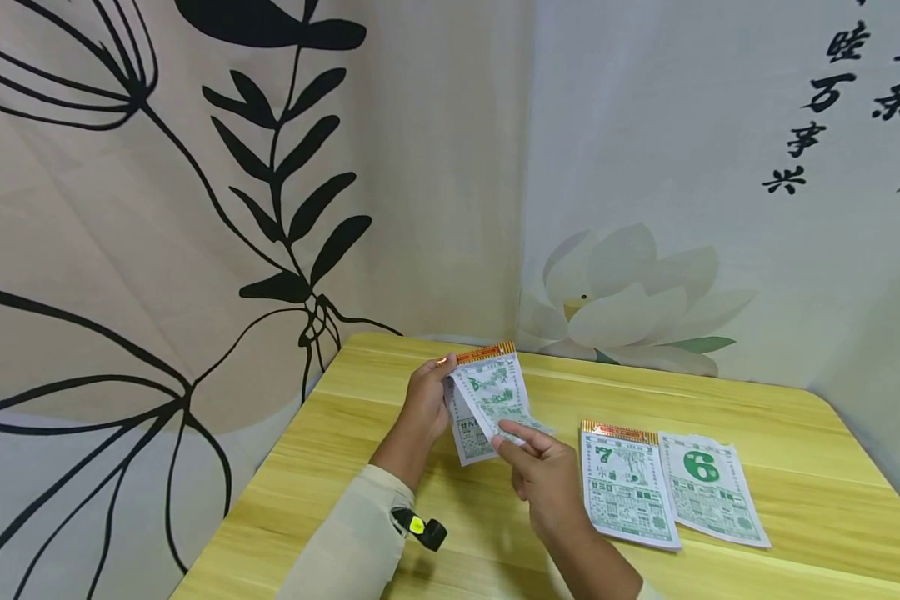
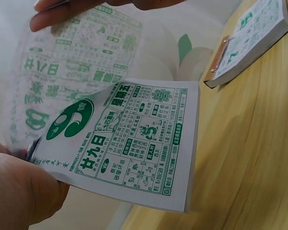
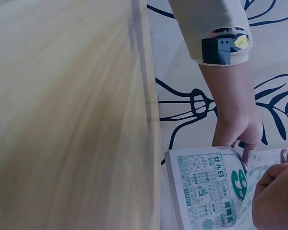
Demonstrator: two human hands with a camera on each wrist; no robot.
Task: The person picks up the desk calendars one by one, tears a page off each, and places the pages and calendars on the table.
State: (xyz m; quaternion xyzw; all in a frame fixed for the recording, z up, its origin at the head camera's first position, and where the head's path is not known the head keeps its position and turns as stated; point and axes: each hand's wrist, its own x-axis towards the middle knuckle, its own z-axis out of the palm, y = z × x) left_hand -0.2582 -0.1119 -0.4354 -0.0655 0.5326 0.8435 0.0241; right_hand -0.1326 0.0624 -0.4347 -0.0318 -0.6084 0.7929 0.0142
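Note:
A tear-off calendar pad (image 1: 471, 437) with green print and a red-gold top band is held above the table. My left hand (image 1: 426, 402) grips it by its upper left side, the thumb near the band. The fingers of my right hand (image 1: 547, 479) pinch the lower end of its top sheet (image 1: 495, 392). That thin sheet (image 2: 72, 72) is lifted away from the pad in the left wrist view, baring a page (image 2: 144, 139) with a large green 9. Whether the sheet is still attached along the band is hidden by my left hand.
Right of my hands, a second calendar pad (image 1: 626, 492) showing 7 lies on the wooden table (image 1: 810, 500). Beside it lies a loose sheet (image 1: 712, 492) with a green 6 and a ragged top edge. A printed curtain (image 1: 435, 167) hangs behind the table.

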